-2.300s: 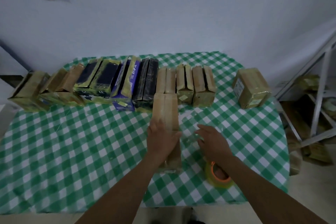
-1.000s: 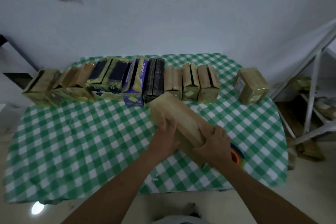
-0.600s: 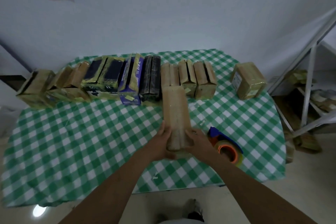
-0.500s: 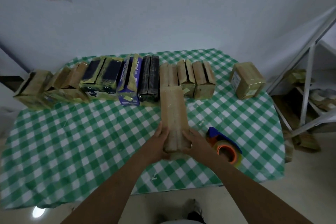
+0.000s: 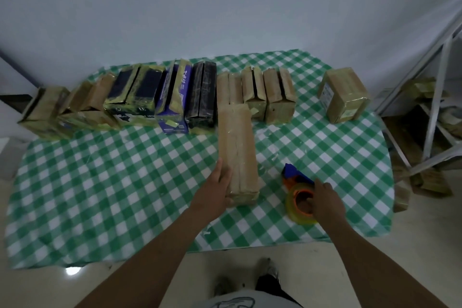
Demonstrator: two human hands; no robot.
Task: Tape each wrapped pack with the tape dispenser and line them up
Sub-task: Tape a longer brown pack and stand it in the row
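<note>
A long tan wrapped pack [image 5: 237, 147] lies lengthwise on the green checked tablecloth [image 5: 125, 182], its far end near the row of packs. My left hand [image 5: 220, 185] holds its near left corner, thumb under the end. My right hand [image 5: 325, 197] grips the tape dispenser [image 5: 298, 192], a blue and orange holder with a clear tape roll, lying to the right of the pack. A row of taped packs [image 5: 175, 97] stands along the far side of the table.
A single tan pack [image 5: 343, 95] stands apart at the far right. A metal rack [image 5: 435, 97] with more packs on the floor is beside the table's right edge. My feet show below the table's near edge.
My right hand left the pack's near end and went right to grip the tape dispenser. My left hand stays on the pack, which lies straight after being turned.
</note>
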